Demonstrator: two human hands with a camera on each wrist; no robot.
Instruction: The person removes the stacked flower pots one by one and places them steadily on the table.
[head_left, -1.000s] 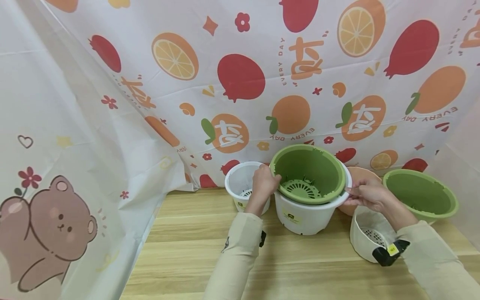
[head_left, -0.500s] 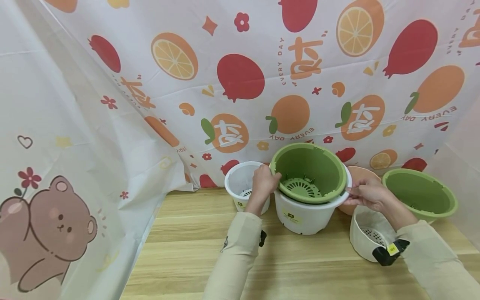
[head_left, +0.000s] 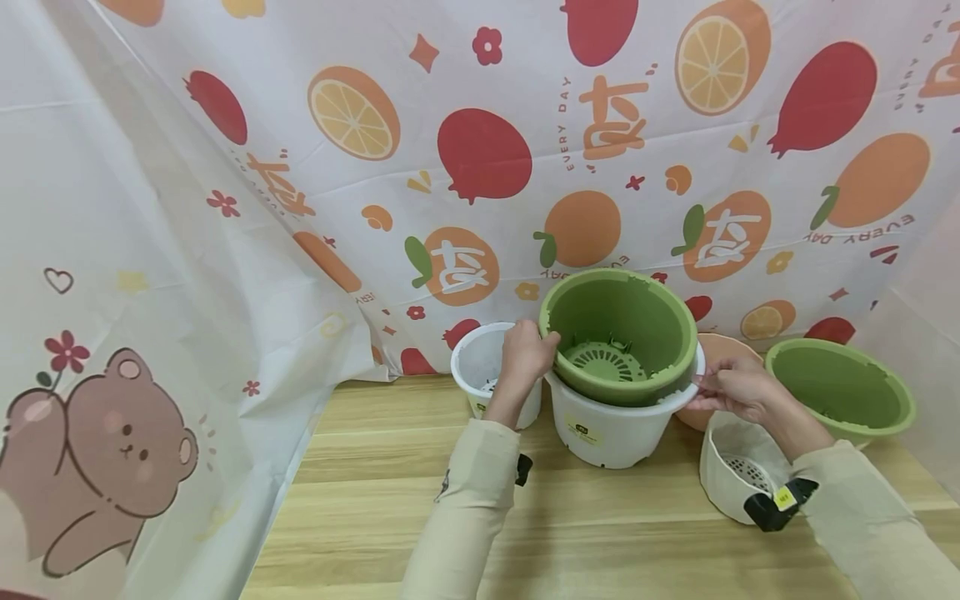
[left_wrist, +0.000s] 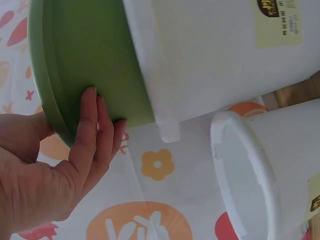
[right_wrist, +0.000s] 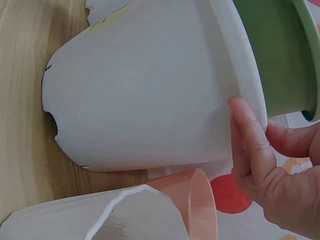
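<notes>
A green plastic flowerpot (head_left: 637,304) with a slotted bottom sits partly inside a larger white flowerpot (head_left: 611,433), its rim raised above the white one. My left hand (head_left: 527,360) grips the green pot's left rim; in the left wrist view the thumb lies over the rim and the fingers (left_wrist: 87,120) press the outer wall. On the other side my right hand (head_left: 738,387) pinches the white pot's rim, with fingers (right_wrist: 250,130) beneath the lip and the thumb above it. The white pot stands upright on the wooden table (head_left: 390,500).
Left of the pair stands a smaller white pot (head_left: 472,367). To the right are a peach pot (head_left: 723,346), a small cream pot (head_left: 720,475) with a perforated bottom, and another green pot (head_left: 840,383). A fruit-print sheet (head_left: 337,192) hangs close behind.
The green pot has risen a little out of the white pot with my left hand, its rim now higher. My right hand and the white pot have stayed nearly in place.
</notes>
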